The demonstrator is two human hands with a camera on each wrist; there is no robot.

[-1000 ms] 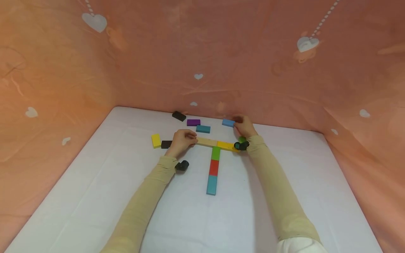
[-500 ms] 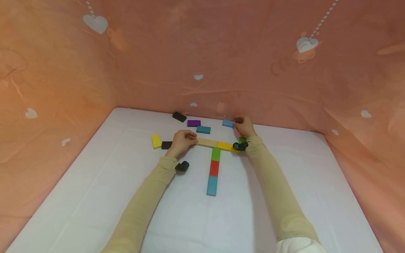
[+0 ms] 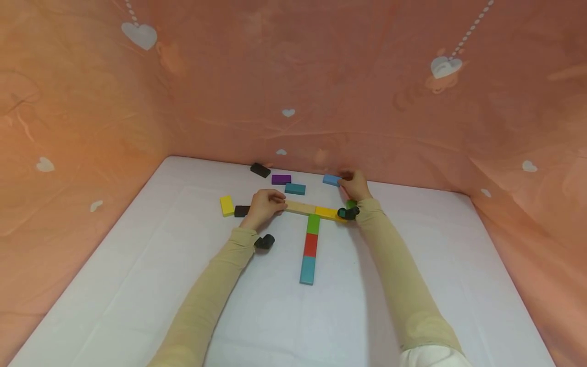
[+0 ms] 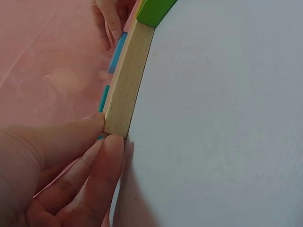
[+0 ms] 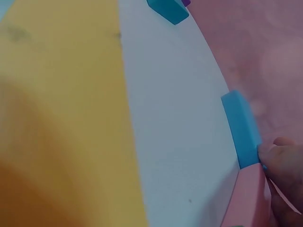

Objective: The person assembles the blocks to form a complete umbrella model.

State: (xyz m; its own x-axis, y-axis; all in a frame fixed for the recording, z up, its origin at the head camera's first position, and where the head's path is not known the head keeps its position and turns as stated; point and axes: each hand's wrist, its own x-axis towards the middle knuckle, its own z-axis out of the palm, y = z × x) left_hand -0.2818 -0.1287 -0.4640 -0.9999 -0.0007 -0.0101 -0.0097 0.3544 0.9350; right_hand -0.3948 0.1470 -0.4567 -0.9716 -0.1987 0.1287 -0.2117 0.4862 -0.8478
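Observation:
In the head view my left hand (image 3: 263, 208) is at the left end of a plain wooden block (image 3: 300, 207). The left wrist view shows its thumb and forefinger pinching that end. My right hand (image 3: 357, 186) has its fingertips on the right end of a light blue block (image 3: 331, 180). Seen from the right wrist, the thumb presses at the corner where the blue block meets a pink block (image 5: 248, 194). A green block (image 3: 351, 204) lies partly hidden by the right wrist. An orange-yellow block (image 3: 326, 212) continues the wooden one.
From that row, green (image 3: 313, 224), red (image 3: 310, 245) and teal (image 3: 308, 270) blocks run toward the person. Loose on the white table (image 3: 275, 321) lie black (image 3: 260, 170), purple (image 3: 281, 179), teal (image 3: 295, 189), yellow (image 3: 227, 206) and dark brown (image 3: 241, 211) blocks. A pink cloth (image 3: 293, 76) walls the back and sides.

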